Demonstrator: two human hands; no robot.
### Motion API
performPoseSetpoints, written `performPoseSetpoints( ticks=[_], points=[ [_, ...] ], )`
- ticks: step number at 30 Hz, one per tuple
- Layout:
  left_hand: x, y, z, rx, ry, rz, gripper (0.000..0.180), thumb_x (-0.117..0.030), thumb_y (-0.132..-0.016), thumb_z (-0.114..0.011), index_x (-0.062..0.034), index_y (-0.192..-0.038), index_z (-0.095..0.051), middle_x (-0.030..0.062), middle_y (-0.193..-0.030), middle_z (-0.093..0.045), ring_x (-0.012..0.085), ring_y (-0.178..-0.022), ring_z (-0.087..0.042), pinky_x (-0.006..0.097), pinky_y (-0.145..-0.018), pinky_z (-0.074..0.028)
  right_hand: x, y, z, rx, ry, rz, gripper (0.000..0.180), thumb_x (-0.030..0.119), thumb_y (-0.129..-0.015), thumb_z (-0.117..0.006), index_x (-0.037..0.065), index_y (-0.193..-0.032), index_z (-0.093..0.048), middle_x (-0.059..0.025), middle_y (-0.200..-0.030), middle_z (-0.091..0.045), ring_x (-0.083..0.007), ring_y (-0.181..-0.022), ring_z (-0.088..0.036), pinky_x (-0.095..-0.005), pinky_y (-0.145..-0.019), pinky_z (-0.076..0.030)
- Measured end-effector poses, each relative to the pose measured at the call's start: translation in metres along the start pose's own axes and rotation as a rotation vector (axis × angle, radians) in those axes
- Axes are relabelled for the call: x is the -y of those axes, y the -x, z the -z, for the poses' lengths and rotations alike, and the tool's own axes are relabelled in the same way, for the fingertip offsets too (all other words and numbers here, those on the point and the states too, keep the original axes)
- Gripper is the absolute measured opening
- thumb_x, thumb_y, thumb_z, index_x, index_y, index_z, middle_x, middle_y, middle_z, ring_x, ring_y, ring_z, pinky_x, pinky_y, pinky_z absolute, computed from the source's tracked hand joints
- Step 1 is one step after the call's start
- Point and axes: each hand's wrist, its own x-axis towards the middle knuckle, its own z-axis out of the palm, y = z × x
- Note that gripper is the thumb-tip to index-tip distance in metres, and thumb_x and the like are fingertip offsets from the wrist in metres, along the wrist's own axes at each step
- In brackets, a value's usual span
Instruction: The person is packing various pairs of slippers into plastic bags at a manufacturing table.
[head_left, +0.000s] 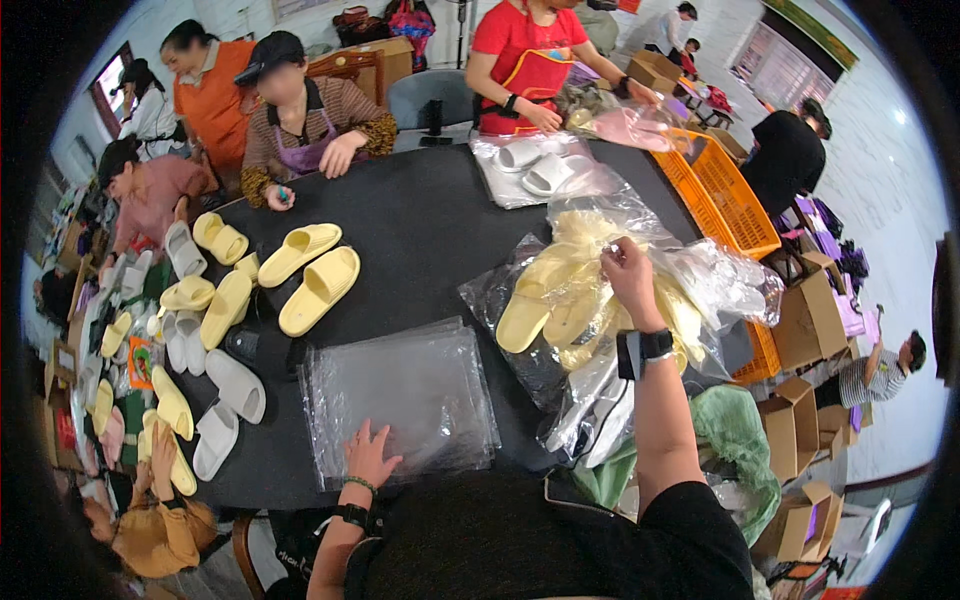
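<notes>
My left hand [370, 458] lies with fingers spread on a stack of clear plastic bags [410, 390] near the table's front edge. Over on the right, my right hand [628, 272] is closed in a pinch on the clear bag [600, 225] at the top of a heap of bagged slippers. Pale yellow slippers [522, 322] show through the plastic, and white ones [608, 405] lie bagged at the heap's near side. A loose pair of yellow slippers [320, 290] sits beyond the bag stack, to its left.
More yellow and grey slippers [235, 385] lie along the table's left side. Bagged white slippers [548, 172] rest at the far edge, beside a person in red [520, 50]. An orange crate [715, 190] stands right of the heap. Green cloth sacking [735, 430] sits by my right arm.
</notes>
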Motion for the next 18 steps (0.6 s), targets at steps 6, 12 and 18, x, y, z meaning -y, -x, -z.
performPoseSetpoints(
  ticks=[6,12,18],
  points=[
    [-0.001,-0.023,0.006,-0.135,0.617,0.053,0.057,-0.039,-0.090,-0.065,-0.0140,-0.139,-0.050,0.0177,-0.142,-0.045,0.0348,-0.126,-0.049,0.046,-0.106,-0.038,0.081,0.040,-0.019,0.145,-0.390,0.002,0.008,0.002,-0.089,-0.058,-0.002,-0.096,-0.056,-0.0036,-0.079,-0.061,-0.0111,-0.067,-0.063,-0.0251,-0.061,-0.052],
    [0.021,-0.024,0.040,-0.075,1.908,0.342,0.048,-0.042,-0.102,-0.045,-0.0085,-0.137,-0.051,0.0139,-0.136,-0.052,0.0304,-0.114,-0.058,0.038,-0.094,-0.048,0.097,0.138,-0.076,0.346,-0.483,-0.053,0.024,0.005,-0.089,-0.064,0.000,-0.108,-0.049,-0.0059,-0.087,-0.059,-0.0102,-0.074,-0.061,-0.0255,-0.062,-0.052],
    [0.131,0.007,0.000,-0.729,1.414,0.712,0.052,-0.044,-0.101,-0.044,0.0024,-0.123,-0.055,0.0147,-0.121,-0.061,0.0293,-0.114,-0.056,0.038,-0.093,-0.045,0.040,0.203,-0.119,1.107,0.159,0.061,0.059,0.035,-0.080,-0.077,0.001,-0.121,-0.052,-0.0183,-0.102,-0.064,-0.0359,-0.080,-0.065,-0.0433,-0.075,-0.052]
  ],
)
